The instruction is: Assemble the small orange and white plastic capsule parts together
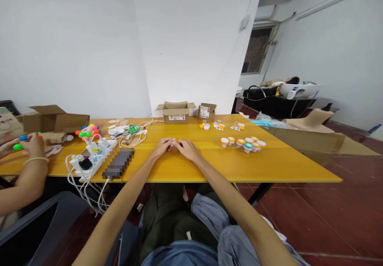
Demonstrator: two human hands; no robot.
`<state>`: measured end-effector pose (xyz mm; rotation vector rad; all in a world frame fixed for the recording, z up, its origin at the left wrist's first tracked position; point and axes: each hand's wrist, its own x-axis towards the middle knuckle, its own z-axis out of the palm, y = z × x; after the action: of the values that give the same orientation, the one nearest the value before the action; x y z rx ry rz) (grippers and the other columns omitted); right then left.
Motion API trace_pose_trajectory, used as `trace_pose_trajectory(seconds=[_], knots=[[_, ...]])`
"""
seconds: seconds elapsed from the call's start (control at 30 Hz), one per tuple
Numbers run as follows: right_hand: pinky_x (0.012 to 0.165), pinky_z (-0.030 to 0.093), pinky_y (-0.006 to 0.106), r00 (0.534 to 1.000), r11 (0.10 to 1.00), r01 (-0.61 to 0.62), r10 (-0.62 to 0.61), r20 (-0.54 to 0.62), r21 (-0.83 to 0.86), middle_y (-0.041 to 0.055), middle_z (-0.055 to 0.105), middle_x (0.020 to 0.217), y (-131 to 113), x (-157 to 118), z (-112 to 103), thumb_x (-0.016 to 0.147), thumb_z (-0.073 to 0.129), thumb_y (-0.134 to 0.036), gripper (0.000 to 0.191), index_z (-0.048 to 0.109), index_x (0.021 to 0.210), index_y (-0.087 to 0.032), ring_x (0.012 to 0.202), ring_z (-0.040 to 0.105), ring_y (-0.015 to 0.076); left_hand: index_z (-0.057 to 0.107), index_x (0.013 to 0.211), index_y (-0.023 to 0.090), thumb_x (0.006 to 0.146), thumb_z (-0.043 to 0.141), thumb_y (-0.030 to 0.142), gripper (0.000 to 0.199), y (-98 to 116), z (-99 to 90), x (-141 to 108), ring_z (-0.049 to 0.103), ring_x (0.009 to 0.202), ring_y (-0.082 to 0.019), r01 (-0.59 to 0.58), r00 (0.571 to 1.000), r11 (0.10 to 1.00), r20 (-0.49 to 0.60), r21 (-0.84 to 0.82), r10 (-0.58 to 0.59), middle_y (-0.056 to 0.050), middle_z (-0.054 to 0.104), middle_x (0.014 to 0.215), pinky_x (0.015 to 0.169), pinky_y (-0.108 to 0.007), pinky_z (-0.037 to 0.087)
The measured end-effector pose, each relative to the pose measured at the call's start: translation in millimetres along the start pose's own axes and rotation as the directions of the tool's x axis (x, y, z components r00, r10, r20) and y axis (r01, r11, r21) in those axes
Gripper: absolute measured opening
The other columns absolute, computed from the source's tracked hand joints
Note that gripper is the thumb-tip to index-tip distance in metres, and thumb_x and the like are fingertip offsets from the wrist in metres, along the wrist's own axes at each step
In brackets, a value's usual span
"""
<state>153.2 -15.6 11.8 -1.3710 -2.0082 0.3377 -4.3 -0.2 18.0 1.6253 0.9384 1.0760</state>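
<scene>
In the middle of the yellow table, my left hand and my right hand meet at the fingertips. Both are closed, fingers curled inward. A small pale spot shows between them, too little to tell whether it is a thing or a fingertip. To the right stand several small clear jars with orange, white and teal lids. Beyond my right hand lie small white discs and orange-rimmed parts in loose groups.
An open cardboard box and a smaller carton stand against the wall. On the left are a power strip with trailing cables, a blurred dark phone-like device and colourful balls. A co-worker's hands hold coloured balls at far left.
</scene>
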Motion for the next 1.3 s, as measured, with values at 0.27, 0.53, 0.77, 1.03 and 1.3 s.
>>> trace_pose_trajectory(seconds=[0.27,0.53,0.77,1.03,1.3], knots=[[0.064,0.038,0.025,1.000,0.999,0.011,-0.010,0.026,-0.036,0.0042,0.070,0.085,0.8,0.4,0.3,0.089,0.058,-0.052,0.032,0.065,0.079,-0.022,0.078,0.063,0.0187,0.053,0.057,0.018,0.069,0.070,0.063,0.050,0.6,1.1,-0.1,0.038,0.047,-0.007,-0.026,1.000,0.999,0.011,-0.021,0.027,0.005,0.044,0.050,0.047,-0.023,0.029],[0.069,0.041,0.026,0.994,0.996,0.081,-0.083,0.073,0.033,0.0035,0.067,0.080,5.1,2.3,3.2,0.097,0.042,-0.050,0.044,0.065,0.073,-0.022,0.076,0.061,0.0177,0.059,0.062,0.017,0.072,0.069,0.058,0.043,-2.6,-1.2,0.4,0.042,0.050,-0.009,-0.033,0.999,0.999,0.013,-0.011,0.033,0.004,0.047,0.053,0.050,-0.023,0.033],[0.067,0.041,0.026,0.996,0.995,0.087,-0.088,0.028,0.042,0.0027,0.066,0.081,8.6,3.0,7.0,0.088,0.060,-0.048,0.029,0.066,0.079,-0.021,0.075,0.060,0.0174,0.061,0.063,0.017,0.073,0.070,0.057,0.042,-7.1,-2.6,2.5,0.042,0.050,-0.009,-0.024,1.000,1.000,-0.014,-0.002,0.024,0.004,0.048,0.053,0.049,-0.024,0.032],[0.070,0.042,0.025,0.987,0.986,0.133,-0.141,0.072,0.098,0.0028,0.065,0.082,8.4,3.5,5.6,0.093,0.053,-0.043,0.031,0.067,0.078,-0.020,0.076,0.059,0.0166,0.060,0.064,0.017,0.070,0.069,0.065,0.049,-4.8,-2.7,1.3,0.042,0.050,-0.009,-0.042,0.999,0.999,0.014,-0.001,0.042,0.005,0.046,0.053,0.050,-0.024,0.032],[0.068,0.041,0.025,0.994,0.993,0.103,-0.104,0.025,0.055,0.0024,0.064,0.081,9.4,5.6,6.2,0.091,0.056,-0.042,0.027,0.063,0.078,-0.021,0.076,0.059,0.0164,0.060,0.071,0.018,0.069,0.070,0.066,0.049,-7.3,-2.4,3.6,0.045,0.051,-0.009,-0.028,0.999,0.999,-0.038,-0.026,0.027,0.004,0.051,0.055,0.051,-0.024,0.034]])
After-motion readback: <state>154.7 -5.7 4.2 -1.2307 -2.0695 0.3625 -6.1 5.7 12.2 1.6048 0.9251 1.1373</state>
